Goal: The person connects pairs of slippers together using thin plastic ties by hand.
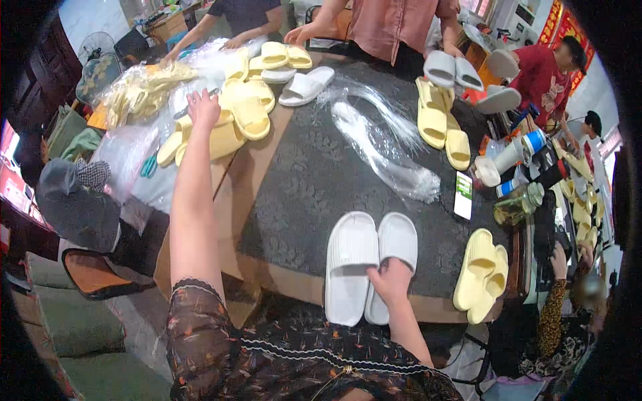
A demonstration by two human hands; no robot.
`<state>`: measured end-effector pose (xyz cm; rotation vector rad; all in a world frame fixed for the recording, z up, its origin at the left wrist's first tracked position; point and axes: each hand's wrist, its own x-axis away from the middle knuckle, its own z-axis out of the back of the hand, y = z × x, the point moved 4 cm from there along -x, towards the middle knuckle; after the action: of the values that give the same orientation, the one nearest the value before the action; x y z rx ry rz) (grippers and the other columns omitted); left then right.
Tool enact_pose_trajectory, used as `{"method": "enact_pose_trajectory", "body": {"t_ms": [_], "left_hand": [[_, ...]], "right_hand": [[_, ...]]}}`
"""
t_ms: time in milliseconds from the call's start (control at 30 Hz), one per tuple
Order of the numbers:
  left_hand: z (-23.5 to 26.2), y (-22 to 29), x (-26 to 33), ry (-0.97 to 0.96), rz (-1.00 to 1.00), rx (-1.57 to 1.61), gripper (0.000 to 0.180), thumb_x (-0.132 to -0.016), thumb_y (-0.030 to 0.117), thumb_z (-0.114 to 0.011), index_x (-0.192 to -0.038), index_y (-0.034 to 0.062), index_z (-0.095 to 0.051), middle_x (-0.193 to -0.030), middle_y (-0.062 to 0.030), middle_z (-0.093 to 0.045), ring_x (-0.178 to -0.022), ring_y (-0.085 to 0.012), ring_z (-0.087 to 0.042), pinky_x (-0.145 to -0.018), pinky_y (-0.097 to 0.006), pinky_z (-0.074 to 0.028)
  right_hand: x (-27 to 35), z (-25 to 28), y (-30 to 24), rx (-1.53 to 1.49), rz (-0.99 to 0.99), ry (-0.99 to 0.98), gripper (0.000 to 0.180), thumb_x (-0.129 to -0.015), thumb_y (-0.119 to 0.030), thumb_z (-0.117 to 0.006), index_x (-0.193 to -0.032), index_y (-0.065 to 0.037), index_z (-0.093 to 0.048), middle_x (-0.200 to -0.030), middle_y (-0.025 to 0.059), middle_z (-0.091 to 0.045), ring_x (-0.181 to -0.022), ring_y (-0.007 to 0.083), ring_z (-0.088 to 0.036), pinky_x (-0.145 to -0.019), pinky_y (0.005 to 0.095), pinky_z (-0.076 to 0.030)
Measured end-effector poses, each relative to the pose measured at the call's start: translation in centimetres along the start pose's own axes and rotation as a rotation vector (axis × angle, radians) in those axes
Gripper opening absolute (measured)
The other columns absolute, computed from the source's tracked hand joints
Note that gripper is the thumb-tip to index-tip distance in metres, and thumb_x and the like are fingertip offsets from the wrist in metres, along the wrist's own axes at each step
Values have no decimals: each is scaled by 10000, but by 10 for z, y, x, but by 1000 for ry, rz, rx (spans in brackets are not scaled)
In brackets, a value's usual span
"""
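My left arm stretches far forward to a heap of pale yellow slippers (253,119) at the back left. There my left hand (204,108) lies over the heap beside a light grey slipper (182,102), fingers apart. Close to me, a pair of white slippers (352,240) rests side by side at the table's near edge, toes pointing away. My right hand (393,277) grips the right white slipper (398,235) at its opening; the thumb lies toward the left one and the other fingers are partly hidden.
Long clear plastic strands (381,150) lie on the dark tablecloth (294,174). A phone (463,195), a glass jar (518,204) and yellow slippers (480,267) are at the right. Clear bags (144,93) and teal scissors (148,166) lie left. Co-workers stand around; one holds white slippers (453,70).
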<state>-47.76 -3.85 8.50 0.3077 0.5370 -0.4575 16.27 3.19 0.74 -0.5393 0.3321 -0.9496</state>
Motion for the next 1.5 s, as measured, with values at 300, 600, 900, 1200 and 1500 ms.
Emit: {"method": "enact_pose_trajectory", "body": {"t_ms": [300,600,900,1200,1500], "left_hand": [[28,-18,11,-192,-107,116,548,-798,367,-655,-1225,38,-561,-1107,-219,-617,-1093,-373,-543,-943,-443,-420],[114,69,131,-381,-176,258,444,-745,358,-732,-992,3,-631,-915,-183,-670,-858,-347,-639,-754,-422,-497],[171,148,333,-1390,-58,1089,381,-870,179,-601,-1178,-38,-545,-1002,-58,-644,-879,-99,-599,-758,-254,-490],[199,190,327,-930,-786,692,492,-737,126,-707,-1198,79,-543,-1152,-146,-587,-1009,-283,-584,-879,-360,-472],[140,185,334,-695,-799,347,479,-706,159,-744,-1113,9,-540,-1250,-224,-458,-1127,-396,-475,-948,-433,-426]], "right_hand": [[-4,-1,-1,39,-23,-21,311,-636,-322,-707,-651,-36,-584,-586,113,-585,-537,319,-578,-543,434,-464],[-6,4,1,-28,-16,-14,329,-685,-324,-697,-733,-16,-593,-667,150,-612,-642,358,-604,-601,457,-470],[21,48,19,-89,-15,177,294,-704,-254,-709,-725,12,-586,-672,182,-611,-654,370,-604,-609,444,-467],[66,160,94,133,-292,512,240,-664,-206,-679,-750,1,-592,-751,187,-626,-736,378,-608,-660,467,-477],[30,267,180,476,-489,687,323,-734,-322,-655,-812,-14,-596,-823,180,-651,-796,372,-627,-718,475,-491]]}}
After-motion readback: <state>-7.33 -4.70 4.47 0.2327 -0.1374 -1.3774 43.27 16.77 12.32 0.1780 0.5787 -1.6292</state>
